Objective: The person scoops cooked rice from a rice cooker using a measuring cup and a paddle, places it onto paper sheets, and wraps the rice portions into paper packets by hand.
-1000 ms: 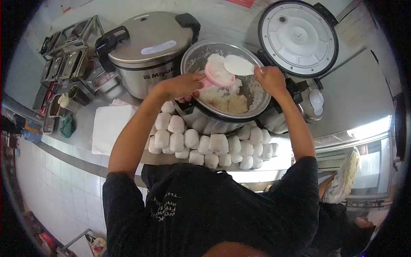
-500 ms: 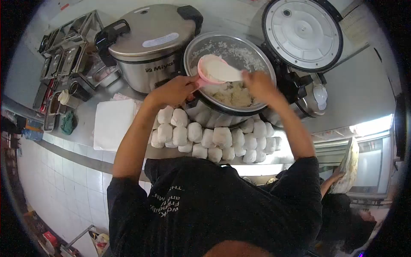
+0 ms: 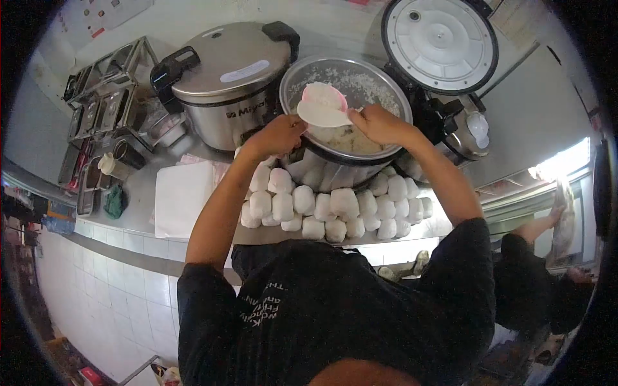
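Note:
My left hand point(image 3: 280, 136) is closed, holding a small pink scoop point(image 3: 344, 99) by its handle above the open rice cooker. White rice is heaped in the scoop. In my right hand point(image 3: 381, 125) is a white rice paddle point(image 3: 322, 116), its blade lying against the near side of the scoop. Below both hands, the metal cooker pot point(image 3: 397, 88) has cooked rice point(image 3: 360, 141) at the bottom and grains stuck to its wall. Several white paper-wrapped bundles point(image 3: 343, 202) are stacked along the counter in front of the cooker.
A closed rice cooker point(image 3: 235, 109) stands to the left. White paper sheets point(image 3: 183, 199) lie beside the bundles. Metal containers point(image 3: 109, 112) fill the left rack. The raised cooker lid point(image 3: 441, 45) is at back right. Another person's arm point(image 3: 539, 225) holds something at far right.
The paddle has turned and moved left and slightly lower, now across the scoop's front. My right hand has shifted left. The view has shifted slightly, and the other person's arm has risen.

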Action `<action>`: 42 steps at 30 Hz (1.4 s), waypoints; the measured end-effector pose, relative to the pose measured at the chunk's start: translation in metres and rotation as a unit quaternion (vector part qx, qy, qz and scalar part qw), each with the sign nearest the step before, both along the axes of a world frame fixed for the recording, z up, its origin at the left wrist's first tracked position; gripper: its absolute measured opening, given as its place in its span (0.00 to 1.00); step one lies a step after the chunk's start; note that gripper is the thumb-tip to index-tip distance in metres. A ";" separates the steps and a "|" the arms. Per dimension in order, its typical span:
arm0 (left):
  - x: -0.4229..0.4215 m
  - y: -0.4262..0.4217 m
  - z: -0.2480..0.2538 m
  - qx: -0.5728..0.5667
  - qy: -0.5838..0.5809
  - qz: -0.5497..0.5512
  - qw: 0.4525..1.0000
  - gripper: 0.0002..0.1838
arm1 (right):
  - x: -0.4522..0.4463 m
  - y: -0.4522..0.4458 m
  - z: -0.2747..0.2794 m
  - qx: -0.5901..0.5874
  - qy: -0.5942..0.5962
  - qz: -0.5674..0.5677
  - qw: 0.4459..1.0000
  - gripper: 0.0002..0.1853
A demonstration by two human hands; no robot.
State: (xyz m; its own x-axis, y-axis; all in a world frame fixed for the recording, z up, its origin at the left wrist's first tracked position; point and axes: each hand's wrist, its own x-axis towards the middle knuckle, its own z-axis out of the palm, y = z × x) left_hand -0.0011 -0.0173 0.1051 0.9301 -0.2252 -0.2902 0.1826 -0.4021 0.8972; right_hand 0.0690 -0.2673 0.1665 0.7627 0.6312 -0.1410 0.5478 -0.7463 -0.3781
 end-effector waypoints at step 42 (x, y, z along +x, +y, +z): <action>0.008 0.019 0.010 -0.020 -0.062 0.032 0.997 0.24 | 0.067 -0.066 -0.016 0.149 0.045 -0.062 0.986 0.25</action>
